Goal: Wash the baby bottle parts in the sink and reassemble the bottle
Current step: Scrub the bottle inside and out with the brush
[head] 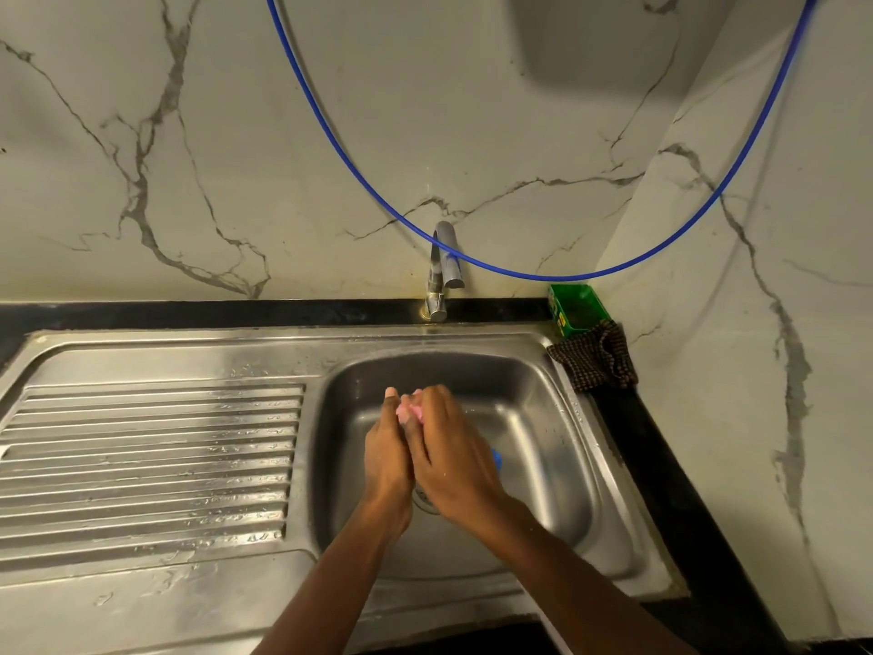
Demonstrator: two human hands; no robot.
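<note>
Left hand (387, 458) and right hand (451, 458) together clamp pink part (406, 411), clear of sink (560, 420) walls.

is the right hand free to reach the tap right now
Likely yes, once it lets go: the right hand grips the pink part with the left hand, but nothing stands between it and the tap.

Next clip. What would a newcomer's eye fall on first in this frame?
First, the left hand and right hand, closed together around a small pink part over the middle of the steel sink basin. Then the blue hose, drooping in a loop across the marble wall and crossing the tap. A green box and a checked cloth sit in the back right corner.
</note>
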